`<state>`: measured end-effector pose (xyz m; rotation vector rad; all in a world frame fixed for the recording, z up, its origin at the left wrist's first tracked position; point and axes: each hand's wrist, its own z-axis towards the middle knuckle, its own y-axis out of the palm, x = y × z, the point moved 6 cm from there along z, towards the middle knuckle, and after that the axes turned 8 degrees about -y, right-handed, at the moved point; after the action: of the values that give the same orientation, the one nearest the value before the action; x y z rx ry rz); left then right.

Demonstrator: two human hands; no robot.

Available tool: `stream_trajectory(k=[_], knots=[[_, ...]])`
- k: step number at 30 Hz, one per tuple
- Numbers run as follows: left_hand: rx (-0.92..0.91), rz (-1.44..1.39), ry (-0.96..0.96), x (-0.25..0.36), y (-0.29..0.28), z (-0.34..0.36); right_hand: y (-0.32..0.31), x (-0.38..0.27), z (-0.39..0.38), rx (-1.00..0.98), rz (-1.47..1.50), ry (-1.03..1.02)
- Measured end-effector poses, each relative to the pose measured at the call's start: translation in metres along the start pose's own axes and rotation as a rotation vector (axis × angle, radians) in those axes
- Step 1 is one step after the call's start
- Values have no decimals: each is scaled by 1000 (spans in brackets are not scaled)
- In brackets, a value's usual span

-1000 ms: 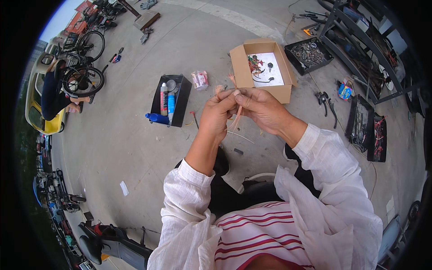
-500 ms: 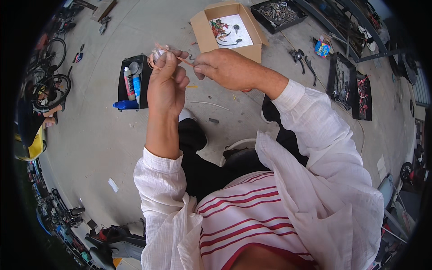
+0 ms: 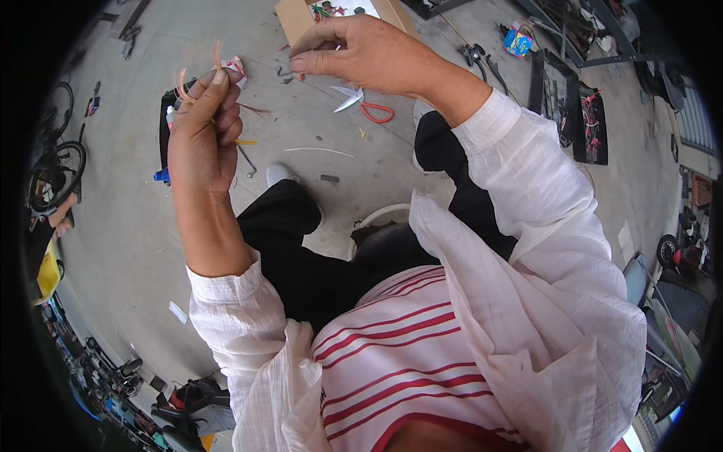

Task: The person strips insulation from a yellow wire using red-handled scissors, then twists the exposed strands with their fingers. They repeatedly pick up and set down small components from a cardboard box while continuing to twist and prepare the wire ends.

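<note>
My left hand (image 3: 205, 124) is closed around a bundle of fine copper wire (image 3: 218, 56), whose loose strands fan out above the thumb and stick out beside the fingers. A crumpled pink-and-white piece (image 3: 236, 69) shows behind its fingertips. To the right, apart from the wire, my right hand (image 3: 361, 56) is raised with thumb and fingers drawn together. A small reddish tip shows below the thumb, but what these fingers hold is too small to make out. Scissors with orange handles (image 3: 376, 113) lie open on the floor below my right hand.
A cardboard box (image 3: 399, 19) stands beyond my right hand. Pliers (image 3: 474, 56) and black trays (image 3: 553, 90), one with red wires (image 3: 591, 124), lie to the right. Another black tray (image 3: 163, 135) is partly behind my left hand. A white bucket (image 3: 388, 215) sits between my legs.
My hands have moved apart, and the copper strands in my left hand now stand spread out. My right hand has let go of the wire bundle. The scissors have come into sight.
</note>
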<state>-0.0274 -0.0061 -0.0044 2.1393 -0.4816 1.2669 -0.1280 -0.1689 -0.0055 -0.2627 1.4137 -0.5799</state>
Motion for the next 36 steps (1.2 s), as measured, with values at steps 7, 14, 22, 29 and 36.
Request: stream_trajectory(k=[7, 14, 22, 29, 36], knots=[[20, 81, -87, -17, 14, -4, 9, 25, 12, 151, 800, 21], [159, -117, 8, -3, -28, -18, 59, 231, -38, -205, -204, 269], [140, -214, -12, -10, -50, -36, 179, 365, -137, -176, -187, 518], [149, -271, -93, -23, -61, -28, 221, 374, -138, -135, -335, 403], [120, -317, -140, -22, -56, -20, 232, 378, -132, -214, -524, 304]])
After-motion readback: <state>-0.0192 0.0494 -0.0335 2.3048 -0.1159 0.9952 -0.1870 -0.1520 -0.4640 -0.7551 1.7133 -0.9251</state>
